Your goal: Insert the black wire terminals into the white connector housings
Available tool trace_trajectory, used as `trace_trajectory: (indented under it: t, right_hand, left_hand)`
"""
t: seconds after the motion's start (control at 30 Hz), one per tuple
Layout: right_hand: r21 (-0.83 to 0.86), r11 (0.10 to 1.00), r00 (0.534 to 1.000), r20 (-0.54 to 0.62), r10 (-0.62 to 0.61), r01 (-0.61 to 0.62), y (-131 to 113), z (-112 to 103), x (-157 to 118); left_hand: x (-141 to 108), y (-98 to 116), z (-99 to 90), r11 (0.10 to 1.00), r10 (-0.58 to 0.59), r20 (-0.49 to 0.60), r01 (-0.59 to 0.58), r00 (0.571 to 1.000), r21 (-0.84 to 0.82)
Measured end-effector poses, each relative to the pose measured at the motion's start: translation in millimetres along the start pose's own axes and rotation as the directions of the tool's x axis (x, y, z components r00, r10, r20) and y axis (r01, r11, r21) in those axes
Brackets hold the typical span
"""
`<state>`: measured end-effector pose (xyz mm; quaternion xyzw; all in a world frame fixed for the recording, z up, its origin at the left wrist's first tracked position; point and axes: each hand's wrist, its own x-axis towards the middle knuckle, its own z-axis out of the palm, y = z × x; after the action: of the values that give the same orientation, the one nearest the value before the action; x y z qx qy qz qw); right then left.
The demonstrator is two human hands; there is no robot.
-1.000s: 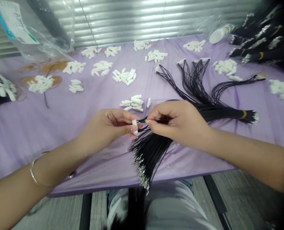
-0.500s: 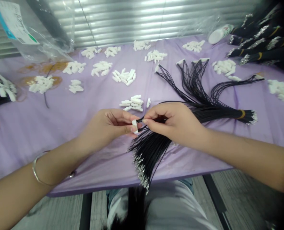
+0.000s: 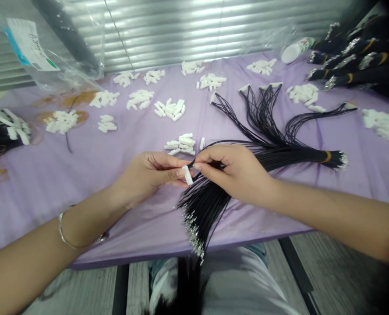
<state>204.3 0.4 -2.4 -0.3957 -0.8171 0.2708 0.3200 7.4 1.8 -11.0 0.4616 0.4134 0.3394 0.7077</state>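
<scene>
Pinched between the thumb and fingers of my left hand (image 3: 163, 170) is a white connector housing (image 3: 188, 175), tilted, with its long side facing me. My right hand (image 3: 224, 168) is closed at the fingertips on thin black wires (image 3: 192, 164) right beside the housing. Whether the wire ends sit inside the housing is hidden by my fingers. Under my right hand a thick bundle of black wires (image 3: 210, 201) fans out toward me, its bare ends tipped with silver terminals (image 3: 192, 234). Several wires of the bundle carry white housings (image 3: 270, 86) at their far ends.
Small piles of white housings (image 3: 170, 109) lie across the purple tablecloth (image 3: 122, 144). Banded wire bundles (image 3: 355, 78) and a white bottle (image 3: 296, 50) are at the back right. A clear plastic bag (image 3: 50, 43) stands at back left, near another wire bundle (image 3: 4, 131).
The housing in my left hand has turned, showing more of its long side. My right fingertips remain close beside it on the wires. The view has shifted slightly.
</scene>
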Motion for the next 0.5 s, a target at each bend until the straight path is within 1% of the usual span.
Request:
trace_trajectory:
  t: [0.2, 0.37, 0.43, 0.5]
  right_hand:
    - [0.001, 1.0, 1.0, 0.015, -0.002, 0.002, -1.1, 4.2, -1.7]
    - [0.009, 1.0, 1.0, -0.003, -0.004, 0.004, -3.3, 1.0, -2.2]
    - [0.01, 0.999, 0.999, 0.0, -0.041, 0.041, -4.1, -2.0, -1.9]
    - [-0.021, 0.994, 0.994, -0.006, -0.106, 0.106, -3.6, -4.9, -1.6]
  left_hand:
    - [-1.6, -0.5, -0.7, 1.0, -0.008, 0.033, 0.007, 0.999, 0.003]
    - [-2.5, 1.6, -1.3, 1.0, -0.011, 0.089, 0.011, 0.996, -0.004]
    - [-3.2, 3.7, 0.0, 1.0, 0.004, 0.108, -0.005, 0.994, 0.007]
    - [-3.9, 5.8, 1.4, 1.0, 0.03, 0.105, -0.03, 0.994, -0.002]
